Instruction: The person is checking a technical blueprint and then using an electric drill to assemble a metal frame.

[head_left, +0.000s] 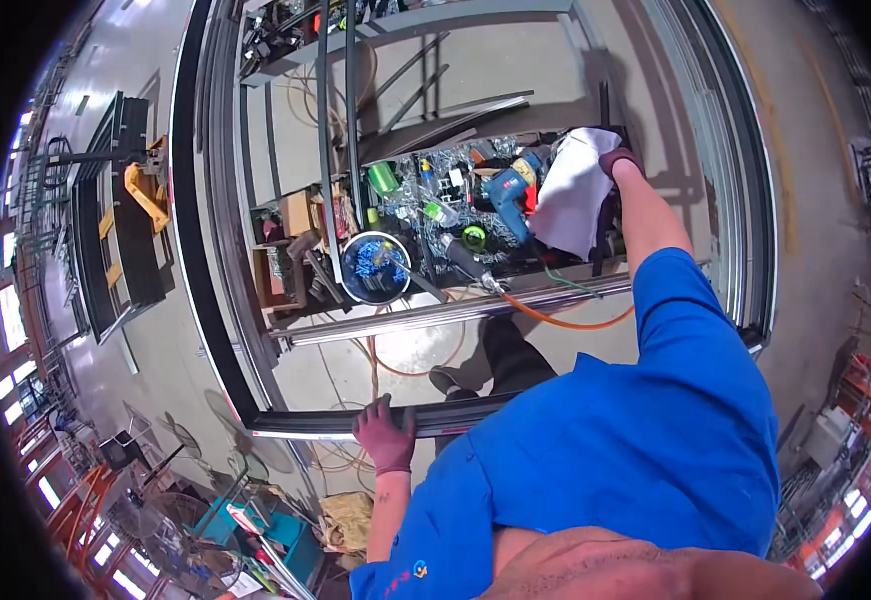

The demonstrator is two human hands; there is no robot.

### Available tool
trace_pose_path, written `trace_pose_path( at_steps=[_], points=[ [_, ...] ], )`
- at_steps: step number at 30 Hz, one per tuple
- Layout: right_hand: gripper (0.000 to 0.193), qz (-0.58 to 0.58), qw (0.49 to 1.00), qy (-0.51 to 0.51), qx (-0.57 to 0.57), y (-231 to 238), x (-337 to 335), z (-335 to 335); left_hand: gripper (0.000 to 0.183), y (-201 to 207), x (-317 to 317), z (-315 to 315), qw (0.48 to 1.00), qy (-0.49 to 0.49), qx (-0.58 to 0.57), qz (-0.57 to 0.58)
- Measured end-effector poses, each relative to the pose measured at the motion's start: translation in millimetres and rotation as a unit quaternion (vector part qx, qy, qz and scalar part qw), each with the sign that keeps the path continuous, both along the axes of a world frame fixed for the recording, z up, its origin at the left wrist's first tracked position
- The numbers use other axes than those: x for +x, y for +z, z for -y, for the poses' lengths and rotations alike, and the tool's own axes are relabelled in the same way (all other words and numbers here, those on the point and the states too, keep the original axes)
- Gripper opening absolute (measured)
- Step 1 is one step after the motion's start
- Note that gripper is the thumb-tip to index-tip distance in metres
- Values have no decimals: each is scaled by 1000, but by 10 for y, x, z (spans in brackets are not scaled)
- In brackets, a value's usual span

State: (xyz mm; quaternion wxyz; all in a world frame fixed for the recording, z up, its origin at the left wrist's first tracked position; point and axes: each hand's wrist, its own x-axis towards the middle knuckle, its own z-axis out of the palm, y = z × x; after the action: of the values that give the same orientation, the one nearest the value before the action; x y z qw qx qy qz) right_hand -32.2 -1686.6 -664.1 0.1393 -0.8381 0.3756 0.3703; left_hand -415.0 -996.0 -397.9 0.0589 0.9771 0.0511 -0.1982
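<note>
My left hand point(385, 437), in a maroon glove with dark fingertips, rests on the near bar of a big dark rectangular metal frame point(315, 424). Its fingers lie apart over the bar. At the far right of the parts tray, my gloved right hand point(619, 160) is closed on the edge of a white paper sheet point(573, 200). That sheet tilts over the tray's right end and hides what lies beneath. Just left of the paper is a blue cordless drill point(508, 195) with a red part. Loose screws and small metal fittings point(450, 180) fill the tray around it.
A white bucket of blue pieces point(375, 268) stands at the tray's left. An air tool point(468, 262) trails an orange hose point(565, 323). Dark bars point(349, 120) cross the frame. Stacked dark profiles point(115, 220) with yellow clamps stand left; a teal bin point(290, 545) is lower left.
</note>
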Motion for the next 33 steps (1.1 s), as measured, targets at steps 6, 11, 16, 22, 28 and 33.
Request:
trace_pose_path(
  at_steps=[6, 11, 16, 22, 28, 33],
  points=[
    [60, -38, 997, 5, 74, -154, -121, 88, 61, 6, -68, -6, 1000, 10, 12, -23],
    [53, -24, 999, -17, -23, -636, -251, 593, 60, -152, 42, -12, 999, -13, -31, -13],
    [63, -40, 996, 53, -52, -303, -173, 163, 61, -70, -5, 10, 1000, 3, -2, -18],
    [65, 179, 983, -26, -33, 4, -408, 521, 62, -24, 44, -9, 1000, 7, 18, -22],
    [66, 356, 890, 231, 165, 628, -1361, 1572, 70, -253, 26, -114, 998, 7, -58, -12],
    [54, 409, 866, 271, 97, 2409, -1051, -1259, 81, 12, -211, -119, 999, 33, -9, -33]
  ],
)
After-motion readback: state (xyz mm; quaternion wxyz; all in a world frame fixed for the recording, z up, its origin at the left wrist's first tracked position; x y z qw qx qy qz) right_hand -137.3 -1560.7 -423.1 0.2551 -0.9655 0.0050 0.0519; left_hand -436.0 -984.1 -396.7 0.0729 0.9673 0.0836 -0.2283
